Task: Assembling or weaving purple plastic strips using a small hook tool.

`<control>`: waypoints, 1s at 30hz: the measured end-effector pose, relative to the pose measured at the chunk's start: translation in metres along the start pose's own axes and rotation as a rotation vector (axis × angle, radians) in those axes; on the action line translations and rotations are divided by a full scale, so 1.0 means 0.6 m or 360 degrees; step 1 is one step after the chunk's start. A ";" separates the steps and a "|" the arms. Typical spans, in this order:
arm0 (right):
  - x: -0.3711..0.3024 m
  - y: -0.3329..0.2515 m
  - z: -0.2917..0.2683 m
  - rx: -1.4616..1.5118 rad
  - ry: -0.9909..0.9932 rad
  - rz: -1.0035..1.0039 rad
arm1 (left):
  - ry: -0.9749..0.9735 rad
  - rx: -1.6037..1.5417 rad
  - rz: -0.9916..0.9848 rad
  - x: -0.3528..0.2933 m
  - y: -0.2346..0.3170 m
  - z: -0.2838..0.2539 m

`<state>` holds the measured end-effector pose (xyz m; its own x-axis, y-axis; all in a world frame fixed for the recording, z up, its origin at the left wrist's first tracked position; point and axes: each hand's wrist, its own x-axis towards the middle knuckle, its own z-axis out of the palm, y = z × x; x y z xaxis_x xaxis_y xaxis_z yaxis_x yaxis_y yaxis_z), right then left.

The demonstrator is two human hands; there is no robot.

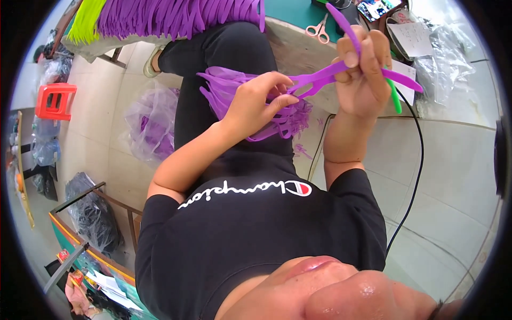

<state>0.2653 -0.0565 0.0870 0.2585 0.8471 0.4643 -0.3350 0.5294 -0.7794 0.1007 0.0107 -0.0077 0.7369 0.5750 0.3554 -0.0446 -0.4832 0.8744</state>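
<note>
My right hand (364, 74) is raised on the right, closed round a flat, bendy purple strip (322, 74) that looks like soft rubber. Purple ends stick out above and to the right of the fist. A bright green curved piece (396, 97) shows below the fingers; what it belongs to is hidden. My left hand (258, 98) pinches the strip's other end, where it has narrow slots. Beneath my left hand, a loose heap of purple strips (221, 88) lies over my lap, with thin purple scraps on its right side.
Many purple strips (154, 18) and lime green strips (85, 21) hang over the table edge ahead. Pink-handled scissors (318, 32) and a phone (376, 8) lie on the table. A clear bag (152, 120), red stool (55, 101) and black cable (418, 160) are around me.
</note>
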 end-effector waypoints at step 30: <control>-0.071 -0.102 -0.002 0.1089 -0.0312 -0.0828 | 0.0791 0.0782 -0.0781 0.036 -0.152 -0.139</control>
<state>0.2762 -0.1248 0.1141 0.3902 0.4503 0.8031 -0.7038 0.7083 -0.0552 0.0644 0.1226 -0.0523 0.2095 0.9615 0.1781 0.5845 -0.2691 0.7655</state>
